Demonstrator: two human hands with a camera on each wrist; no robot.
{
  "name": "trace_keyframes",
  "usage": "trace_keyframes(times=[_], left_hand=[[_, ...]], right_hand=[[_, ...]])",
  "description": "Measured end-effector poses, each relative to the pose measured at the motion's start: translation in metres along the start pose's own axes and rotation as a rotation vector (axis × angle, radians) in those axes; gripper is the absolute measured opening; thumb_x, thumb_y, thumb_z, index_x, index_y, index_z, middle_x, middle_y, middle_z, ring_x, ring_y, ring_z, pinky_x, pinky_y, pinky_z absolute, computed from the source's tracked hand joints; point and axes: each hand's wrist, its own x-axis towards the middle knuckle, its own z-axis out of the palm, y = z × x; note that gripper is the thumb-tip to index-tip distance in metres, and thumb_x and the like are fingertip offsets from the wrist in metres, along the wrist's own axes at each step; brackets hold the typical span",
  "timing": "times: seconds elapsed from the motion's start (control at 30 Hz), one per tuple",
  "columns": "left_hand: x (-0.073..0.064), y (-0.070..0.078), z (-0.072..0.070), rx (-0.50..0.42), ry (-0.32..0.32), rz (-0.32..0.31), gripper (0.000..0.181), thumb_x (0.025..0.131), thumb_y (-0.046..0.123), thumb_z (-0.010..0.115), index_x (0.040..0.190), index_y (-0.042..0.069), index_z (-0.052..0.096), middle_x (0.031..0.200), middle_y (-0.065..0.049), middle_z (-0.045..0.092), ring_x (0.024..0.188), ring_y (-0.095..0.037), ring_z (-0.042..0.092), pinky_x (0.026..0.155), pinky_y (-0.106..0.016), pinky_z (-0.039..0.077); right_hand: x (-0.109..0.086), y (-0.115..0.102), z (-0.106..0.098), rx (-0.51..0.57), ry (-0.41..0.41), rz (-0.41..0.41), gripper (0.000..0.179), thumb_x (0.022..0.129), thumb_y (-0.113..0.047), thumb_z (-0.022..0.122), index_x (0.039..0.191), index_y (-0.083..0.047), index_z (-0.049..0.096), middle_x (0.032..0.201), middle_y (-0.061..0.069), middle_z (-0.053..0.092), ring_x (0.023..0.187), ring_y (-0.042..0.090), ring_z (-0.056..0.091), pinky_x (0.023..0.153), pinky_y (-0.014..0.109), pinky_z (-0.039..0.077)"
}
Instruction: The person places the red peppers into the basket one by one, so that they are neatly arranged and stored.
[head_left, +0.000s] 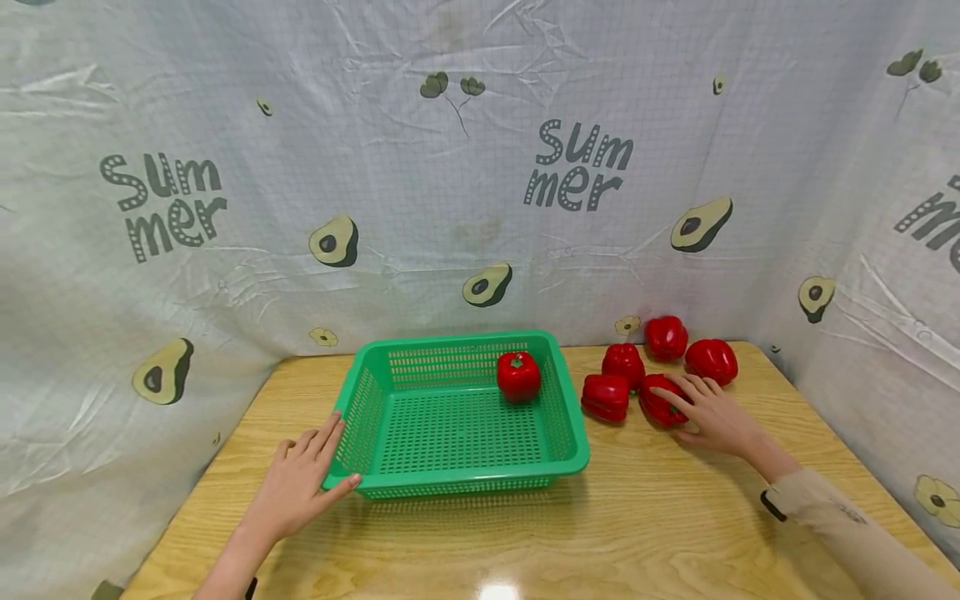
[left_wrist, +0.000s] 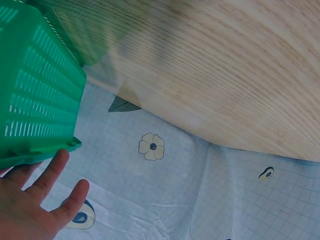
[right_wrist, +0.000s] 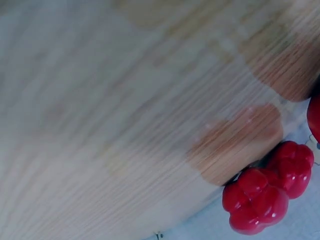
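Observation:
A green plastic basket (head_left: pixel 465 479) with slotted walls sits on the table, one red bell pepper (head_left: pixel 519 377) standing in its back right corner. My left hand (head_left: pixel 296 487) is at the basket's near left corner, fingers straight along the left rim and thumb at the front rim. In the left wrist view, the spread fingers (left_wrist: pixel 50 172) touch the basket's edge. Over at the right, my right hand (head_left: pixel 712 414) reaches across a red bell pepper (head_left: pixel 656 408), with extended fingers over its top and thumb by its near side. The right wrist view does not show this hand.
Around the right hand lie more red bell peppers: one nearest the basket (head_left: pixel 605 397), one behind it (head_left: pixel 623 365), and two at the back (head_left: pixel 666 337). A printed cloth (head_left: pixel 420 208) hangs behind the wooden table (head_left: pixel 600 533) and along its sides.

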Motion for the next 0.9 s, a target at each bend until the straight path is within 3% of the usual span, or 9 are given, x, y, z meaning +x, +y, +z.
trace_keyframes(times=[0.5,0.9], left_hand=[[-0.001,0.001,0.0,-0.005,0.025,0.003,0.077,0.081,0.055,0.05,0.134,0.0,0.038,0.14,-0.016,0.037,0.111,-0.033,0.048,0.084,-0.054,0.035],[0.0,0.001,-0.001,-0.009,-0.002,-0.008,0.078,0.082,0.056,0.048,0.135,0.0,0.037,0.141,-0.015,0.035,0.112,-0.033,0.048,0.085,-0.054,0.035]], right_hand=[[0.006,0.004,0.011,-0.014,0.009,-0.006,0.082,0.055,-0.033,0.081,0.126,-0.011,0.047,0.122,0.02,0.046,0.106,0.035,0.042,0.08,0.048,0.034],[0.004,0.005,0.013,-0.041,0.058,-0.028,0.084,0.05,-0.031,0.083,0.122,-0.009,0.046,0.118,0.02,0.047,0.1,0.033,0.044,0.071,0.045,0.034]])
